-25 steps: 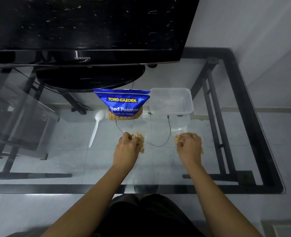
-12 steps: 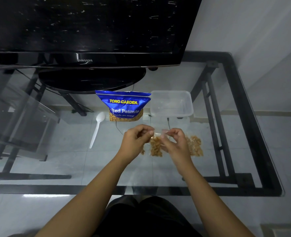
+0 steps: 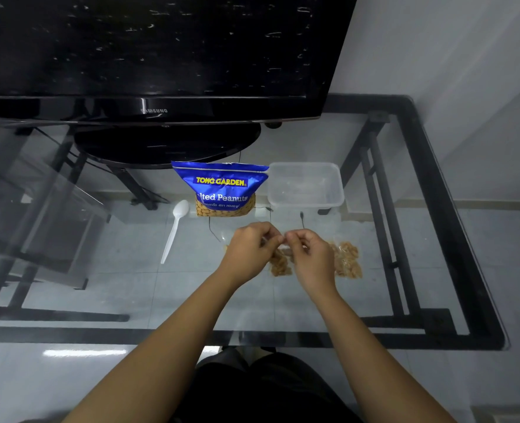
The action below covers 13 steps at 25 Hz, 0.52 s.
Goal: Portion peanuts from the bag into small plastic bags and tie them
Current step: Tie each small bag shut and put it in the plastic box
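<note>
Two small bags of peanuts are in play on the glass table (image 3: 405, 300). Starting far left, a white plastic spoon (image 3: 174, 230) lies on the glass, with the blue peanut bag (image 3: 223, 187) standing just to its right, and an empty clear container (image 3: 306, 186) beside that. Nearer, the left hand (image 3: 248, 254) and right hand (image 3: 309, 257) meet fingertip to fingertip, both pinching the clear neck of the middle small bag (image 3: 280, 264), whose load of nuts hangs between the palms. A second filled small bag (image 3: 345, 261) rests on the glass just right of the right hand; whether it is tied I cannot tell.

This looks like the tying step. The film is thin and slick, so a loose pinch could let the neck slip and spill nuts across the glass. Pulling the knot too hard might tear the plastic. A careless right wrist could also nudge the neighbouring bag.
</note>
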Available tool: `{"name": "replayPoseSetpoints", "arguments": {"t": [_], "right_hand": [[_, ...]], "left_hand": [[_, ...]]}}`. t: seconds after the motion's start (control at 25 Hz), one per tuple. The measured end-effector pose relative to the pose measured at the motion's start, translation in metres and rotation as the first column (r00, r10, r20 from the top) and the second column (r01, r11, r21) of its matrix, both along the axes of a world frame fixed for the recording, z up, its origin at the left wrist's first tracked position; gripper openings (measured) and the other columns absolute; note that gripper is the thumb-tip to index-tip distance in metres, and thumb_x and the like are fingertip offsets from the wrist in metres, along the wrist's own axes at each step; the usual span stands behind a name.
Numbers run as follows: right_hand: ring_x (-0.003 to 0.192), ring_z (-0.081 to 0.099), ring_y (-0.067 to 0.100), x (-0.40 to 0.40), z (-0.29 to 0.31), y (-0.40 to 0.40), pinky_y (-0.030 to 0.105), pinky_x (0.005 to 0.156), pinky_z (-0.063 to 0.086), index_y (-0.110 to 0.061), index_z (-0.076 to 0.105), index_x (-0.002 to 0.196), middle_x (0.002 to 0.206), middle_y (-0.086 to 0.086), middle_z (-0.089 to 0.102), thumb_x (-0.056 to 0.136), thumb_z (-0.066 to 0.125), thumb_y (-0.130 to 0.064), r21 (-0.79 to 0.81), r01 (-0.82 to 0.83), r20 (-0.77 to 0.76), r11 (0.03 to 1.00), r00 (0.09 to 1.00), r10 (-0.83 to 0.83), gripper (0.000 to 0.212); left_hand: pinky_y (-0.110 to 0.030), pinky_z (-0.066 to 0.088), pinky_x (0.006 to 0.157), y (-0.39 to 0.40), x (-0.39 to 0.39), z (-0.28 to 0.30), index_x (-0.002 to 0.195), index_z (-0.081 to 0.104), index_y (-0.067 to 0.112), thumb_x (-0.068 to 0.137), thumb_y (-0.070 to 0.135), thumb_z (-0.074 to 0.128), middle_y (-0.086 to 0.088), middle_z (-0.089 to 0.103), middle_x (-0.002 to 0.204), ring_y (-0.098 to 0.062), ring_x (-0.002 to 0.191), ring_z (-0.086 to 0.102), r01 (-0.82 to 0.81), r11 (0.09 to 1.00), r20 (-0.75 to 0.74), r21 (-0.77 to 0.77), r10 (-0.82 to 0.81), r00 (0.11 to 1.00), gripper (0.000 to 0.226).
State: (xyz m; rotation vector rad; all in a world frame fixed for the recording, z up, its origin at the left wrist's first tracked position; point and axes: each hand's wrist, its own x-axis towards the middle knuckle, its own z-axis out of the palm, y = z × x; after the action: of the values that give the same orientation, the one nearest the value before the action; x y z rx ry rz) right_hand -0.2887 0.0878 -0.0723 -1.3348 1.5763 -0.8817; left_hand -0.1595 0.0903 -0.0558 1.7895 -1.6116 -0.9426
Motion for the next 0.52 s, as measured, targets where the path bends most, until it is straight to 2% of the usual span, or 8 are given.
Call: {"name": "replayPoseSetpoints", "arguments": {"t": [0.04, 0.12, 0.24, 0.32, 0.36, 0.44, 0.52], "right_hand": [[0.068, 0.064, 0.006, 0.0, -0.001, 0.001, 0.023, 0.062, 0.05, -0.014, 0.066, 0.089, 0.078, -0.005, 0.068, 0.092, 0.055, -0.025, -0.034, 0.002, -0.091, 0.999, 0.996, -0.005, 0.015], [0.069, 0.062, 0.012, -0.001, -0.001, 0.0, 0.025, 0.061, 0.047, -0.014, 0.064, 0.089, 0.077, -0.003, 0.066, 0.093, 0.053, -0.025, -0.082, 0.039, -0.175, 0.996, 0.983, -0.053, 0.016], [0.069, 0.058, 0.011, -0.006, -0.002, -0.002, 0.017, 0.059, 0.042, -0.013, 0.064, 0.09, 0.076, -0.006, 0.062, 0.093, 0.052, -0.025, -0.108, 0.078, -0.194, 0.991, 0.976, -0.098, 0.018], [0.068, 0.058, 0.009, -0.007, -0.003, -0.003, 0.016, 0.06, 0.043, -0.014, 0.064, 0.09, 0.077, -0.006, 0.063, 0.093, 0.052, -0.027, -0.099, 0.06, -0.181, 0.993, 0.98, -0.077, 0.018], [0.068, 0.058, 0.008, -0.008, -0.003, -0.004, 0.018, 0.06, 0.044, -0.015, 0.064, 0.09, 0.078, -0.006, 0.064, 0.093, 0.051, -0.027, -0.071, 0.052, -0.151, 0.996, 0.987, -0.062, 0.018], [0.068, 0.06, 0.007, -0.009, -0.004, -0.007, 0.021, 0.062, 0.047, -0.018, 0.062, 0.09, 0.08, -0.008, 0.065, 0.094, 0.05, -0.027, 0.031, 0.04, -0.014, 0.999, 0.999, -0.04, 0.015], [0.07, 0.063, 0.006, -0.009, -0.004, -0.01, 0.022, 0.061, 0.049, -0.019, 0.061, 0.09, 0.083, -0.008, 0.065, 0.095, 0.049, -0.026, 0.194, 0.059, 0.235, 0.979, 0.966, -0.105, 0.015]], "left_hand": [[-0.02, 0.048, 0.063, 0.0, -0.003, -0.001, 0.086, 0.066, 0.011, 0.088, 0.025, 0.059, -0.001, 0.066, 0.08, -0.014, 0.07, 0.06, 0.002, 1.0, 0.039, -0.016, -0.001, 0.999, 0.016], [-0.032, 0.05, 0.068, -0.002, -0.004, -0.003, 0.086, 0.065, 0.012, 0.088, 0.026, 0.059, -0.002, 0.067, 0.084, -0.017, 0.075, 0.06, 0.009, 0.999, 0.106, -0.048, -0.004, 0.994, 0.015], [-0.036, 0.05, 0.069, -0.003, 0.0, -0.003, 0.083, 0.064, 0.013, 0.087, 0.029, 0.06, -0.001, 0.066, 0.082, -0.019, 0.074, 0.059, 0.031, 0.998, 0.176, -0.063, -0.02, 0.984, 0.017], [-0.035, 0.048, 0.065, -0.004, 0.004, -0.004, 0.078, 0.063, 0.01, 0.085, 0.031, 0.063, -0.002, 0.063, 0.075, -0.018, 0.069, 0.057, 0.007, 0.999, 0.169, -0.048, 0.001, 0.986, 0.023], [-0.033, 0.046, 0.062, -0.003, 0.006, -0.005, 0.076, 0.062, 0.009, 0.084, 0.032, 0.064, -0.001, 0.061, 0.071, -0.016, 0.066, 0.056, -0.031, 0.999, 0.101, -0.021, 0.033, 0.994, 0.025], [-0.027, 0.046, 0.06, 0.002, 0.008, -0.008, 0.081, 0.062, 0.01, 0.085, 0.034, 0.063, 0.002, 0.059, 0.071, -0.01, 0.066, 0.055, -0.075, 0.992, -0.137, 0.099, 0.089, 0.987, 0.025], [-0.028, 0.053, 0.068, 0.009, 0.007, -0.015, 0.096, 0.06, 0.015, 0.086, 0.034, 0.062, -0.001, 0.065, 0.089, -0.012, 0.079, 0.064, 0.004, 0.967, -0.374, 0.256, 0.096, 0.923, 0.021]]}}
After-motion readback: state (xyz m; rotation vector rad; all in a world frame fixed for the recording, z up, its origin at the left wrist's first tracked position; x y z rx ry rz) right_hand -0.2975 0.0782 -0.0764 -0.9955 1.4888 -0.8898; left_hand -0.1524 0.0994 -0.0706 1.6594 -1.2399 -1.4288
